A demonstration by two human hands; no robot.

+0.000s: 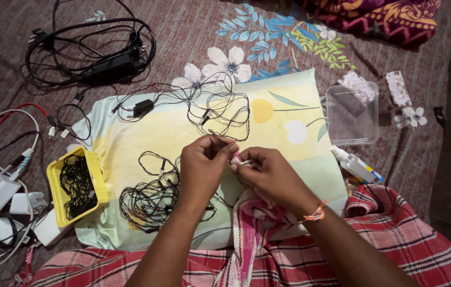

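My left hand (202, 167) and my right hand (268, 175) meet over a pale yellow-green pillow (284, 125). Both pinch a small white and pink piece (240, 160) between the fingertips, with a pink checked cloth (252, 223) under the right hand. An orange thread band circles my right wrist. Thin black earphone wires lie tangled on the pillow: one bunch (148, 202) by my left forearm, another (215, 109) beyond my hands with a small black plug (142, 108).
A yellow box (99, 175) holding black wires sits at the pillow's left edge. White chargers and cables (7, 199) lie further left, a black power adapter with cord (108, 66) beyond. A transparent plastic container (353, 111) and small bottle (355, 166) lie right.
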